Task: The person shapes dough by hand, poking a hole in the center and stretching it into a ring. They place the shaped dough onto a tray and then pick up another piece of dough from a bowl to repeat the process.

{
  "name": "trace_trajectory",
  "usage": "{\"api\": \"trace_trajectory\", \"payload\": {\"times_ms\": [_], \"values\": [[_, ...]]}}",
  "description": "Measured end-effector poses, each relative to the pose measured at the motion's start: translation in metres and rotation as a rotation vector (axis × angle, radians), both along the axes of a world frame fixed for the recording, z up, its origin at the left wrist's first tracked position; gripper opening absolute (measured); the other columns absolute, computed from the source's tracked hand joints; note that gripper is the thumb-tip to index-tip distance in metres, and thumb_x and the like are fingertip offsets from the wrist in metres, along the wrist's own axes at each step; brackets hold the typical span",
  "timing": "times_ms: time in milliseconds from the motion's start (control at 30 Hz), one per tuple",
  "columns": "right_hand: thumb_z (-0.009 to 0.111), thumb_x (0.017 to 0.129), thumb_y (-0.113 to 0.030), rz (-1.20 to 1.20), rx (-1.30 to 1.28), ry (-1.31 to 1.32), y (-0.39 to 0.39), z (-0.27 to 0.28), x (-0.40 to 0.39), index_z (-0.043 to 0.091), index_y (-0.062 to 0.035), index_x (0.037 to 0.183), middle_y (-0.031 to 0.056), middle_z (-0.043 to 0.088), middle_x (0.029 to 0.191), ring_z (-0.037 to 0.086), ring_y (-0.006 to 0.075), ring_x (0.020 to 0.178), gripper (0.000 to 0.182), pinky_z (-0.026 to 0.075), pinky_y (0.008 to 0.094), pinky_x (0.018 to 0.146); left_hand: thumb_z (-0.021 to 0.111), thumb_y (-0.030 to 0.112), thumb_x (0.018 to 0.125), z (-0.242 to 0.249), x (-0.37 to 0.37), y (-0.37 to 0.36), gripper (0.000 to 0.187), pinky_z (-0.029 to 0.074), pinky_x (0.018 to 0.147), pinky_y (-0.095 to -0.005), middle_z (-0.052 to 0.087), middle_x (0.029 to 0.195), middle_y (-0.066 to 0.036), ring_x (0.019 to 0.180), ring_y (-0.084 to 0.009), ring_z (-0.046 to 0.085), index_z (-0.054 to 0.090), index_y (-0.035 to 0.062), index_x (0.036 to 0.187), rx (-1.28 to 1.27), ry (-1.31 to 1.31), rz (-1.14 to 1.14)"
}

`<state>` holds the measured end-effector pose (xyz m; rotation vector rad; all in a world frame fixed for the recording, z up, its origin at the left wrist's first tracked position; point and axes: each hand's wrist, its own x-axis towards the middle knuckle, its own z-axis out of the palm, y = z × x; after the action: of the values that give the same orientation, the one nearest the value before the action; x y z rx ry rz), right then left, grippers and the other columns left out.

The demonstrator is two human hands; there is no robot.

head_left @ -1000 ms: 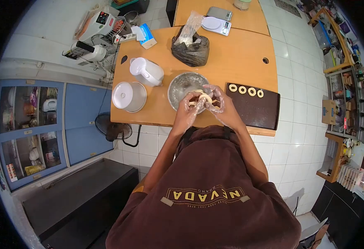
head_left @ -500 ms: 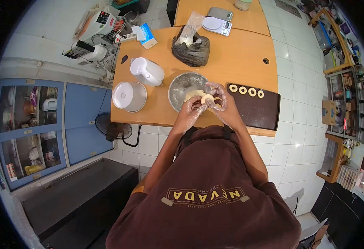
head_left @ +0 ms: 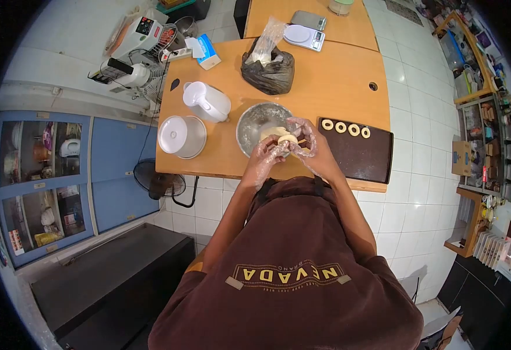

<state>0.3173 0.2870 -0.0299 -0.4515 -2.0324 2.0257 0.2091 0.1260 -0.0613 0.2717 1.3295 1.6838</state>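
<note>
Pale dough (head_left: 288,139), a ring half a second ago, is pinched between my two hands over the near right edge of the metal bowl (head_left: 246,119). My left hand (head_left: 265,158) closes on the dough from the left, fingers bent. My right hand (head_left: 318,147) holds it from the other side, its fingers curled; a thin light stick-like bit shows near these fingertips, too small to make out. Both hands wear clear plastic gloves dusted white. More dough (head_left: 271,134) lies in the flour-smeared bowl, partly hidden by my left fingers.
Right of the bowl, a dark baking tray (head_left: 357,154) carries several dough rings (head_left: 354,129) along its far edge. A white jug (head_left: 207,101) and a lidded white tub (head_left: 181,136) stand at left. Farther back are a black plastic bag (head_left: 270,73) and a kitchen scale (head_left: 304,37).
The dough piece has tilted between my fingers, so its hole no longer faces the camera. My hands have shifted only slightly; the bowl and tray stay put.
</note>
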Motion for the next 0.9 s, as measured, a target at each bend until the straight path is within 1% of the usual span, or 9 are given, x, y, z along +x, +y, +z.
{"api": "trace_trajectory", "payload": {"times_ms": [67, 167, 267, 367, 467, 567, 667, 767, 900], "values": [[0.072, 0.091, -0.001, -0.016, 0.073, 0.028, 0.0, -0.003, 0.0, 0.052, -0.0065, 0.145, 0.0079, 0.063, 0.105, 0.06, 0.0146, 0.099, 0.057, 0.051, 0.0308, 0.09, 0.068, 0.014, 0.103, 0.016, 0.0, 0.004, 0.033, 0.053, 0.089, -0.0277, 0.069, 0.117, -0.005, 0.106, -0.0093, 0.064, 0.062, -0.001, 0.131, -0.07, 0.187, -0.064], [0.072, 0.09, 0.001, -0.049, 0.017, 0.048, -0.003, -0.004, -0.001, 0.052, -0.0061, 0.145, 0.0084, 0.062, 0.106, 0.06, 0.0148, 0.1, 0.06, 0.051, 0.0298, 0.089, 0.065, 0.011, 0.103, 0.011, -0.007, 0.003, 0.033, 0.053, 0.092, -0.0287, 0.069, 0.117, -0.006, 0.107, -0.0098, 0.064, 0.061, -0.0029, 0.132, -0.069, 0.315, -0.107], [0.071, 0.097, -0.003, -0.004, -0.01, 0.05, -0.004, -0.006, -0.005, 0.051, -0.0073, 0.146, 0.0048, 0.063, 0.11, 0.059, 0.0122, 0.102, 0.053, 0.051, 0.0309, 0.09, 0.062, 0.008, 0.103, 0.022, -0.009, 0.001, 0.028, 0.052, 0.091, -0.0282, 0.069, 0.114, -0.006, 0.106, -0.0103, 0.064, 0.062, -0.0029, 0.129, -0.02, 0.465, -0.078], [0.072, 0.093, -0.002, -0.013, -0.058, 0.06, -0.009, -0.007, -0.014, 0.052, -0.0067, 0.145, 0.0068, 0.061, 0.104, 0.061, 0.0142, 0.1, 0.056, 0.051, 0.03, 0.09, 0.063, 0.012, 0.103, 0.026, -0.017, -0.001, 0.024, 0.052, 0.092, -0.0288, 0.069, 0.114, -0.006, 0.105, -0.0128, 0.064, 0.064, -0.0002, 0.124, -0.021, 0.421, -0.043], [0.073, 0.095, -0.004, -0.001, -0.105, 0.095, -0.016, -0.017, -0.02, 0.051, -0.0072, 0.145, 0.0063, 0.061, 0.106, 0.061, 0.0138, 0.098, 0.055, 0.052, 0.0309, 0.089, 0.062, 0.011, 0.103, 0.019, -0.024, -0.004, 0.024, 0.052, 0.09, -0.028, 0.069, 0.113, -0.006, 0.103, -0.0117, 0.064, 0.064, 0.0001, 0.124, -0.014, 0.356, -0.033], [0.073, 0.095, -0.005, -0.054, -0.099, 0.067, -0.017, -0.01, -0.023, 0.05, -0.0069, 0.146, 0.0062, 0.062, 0.106, 0.061, 0.0133, 0.098, 0.056, 0.052, 0.0311, 0.089, 0.063, 0.012, 0.103, 0.013, -0.024, -0.003, 0.024, 0.052, 0.088, -0.0283, 0.069, 0.111, -0.005, 0.102, -0.0112, 0.063, 0.064, 0.0004, 0.124, -0.017, 0.287, -0.002], [0.068, 0.099, -0.002, -0.115, -0.153, 0.09, -0.016, -0.004, -0.023, 0.049, -0.0053, 0.147, 0.0034, 0.061, 0.109, 0.058, 0.0107, 0.102, 0.052, 0.049, 0.0281, 0.094, 0.064, 0.014, 0.103, 0.019, -0.027, -0.004, 0.024, 0.052, 0.086, -0.0281, 0.069, 0.111, -0.005, 0.102, -0.0114, 0.064, 0.064, 0.0008, 0.123, -0.075, 0.359, -0.12], [0.068, 0.098, -0.001, -0.092, -0.035, 0.09, -0.017, -0.008, -0.025, 0.05, -0.0055, 0.147, 0.0032, 0.061, 0.11, 0.058, 0.0101, 0.103, 0.052, 0.049, 0.0273, 0.094, 0.065, 0.014, 0.103, 0.025, -0.025, -0.003, 0.024, 0.052, 0.085, -0.0284, 0.068, 0.112, -0.004, 0.101, -0.0111, 0.063, 0.064, 0.0012, 0.123, -0.065, 0.31, -0.084], [0.069, 0.098, -0.003, -0.066, -0.069, 0.078, -0.02, -0.004, -0.028, 0.05, -0.0057, 0.147, 0.0032, 0.061, 0.111, 0.058, 0.0103, 0.104, 0.053, 0.049, 0.0279, 0.093, 0.066, 0.014, 0.102, 0.017, -0.034, -0.009, 0.024, 0.052, 0.083, -0.0281, 0.068, 0.113, -0.003, 0.1, -0.0103, 0.063, 0.064, 0.003, 0.123, -0.038, 0.268, -0.048]]}}
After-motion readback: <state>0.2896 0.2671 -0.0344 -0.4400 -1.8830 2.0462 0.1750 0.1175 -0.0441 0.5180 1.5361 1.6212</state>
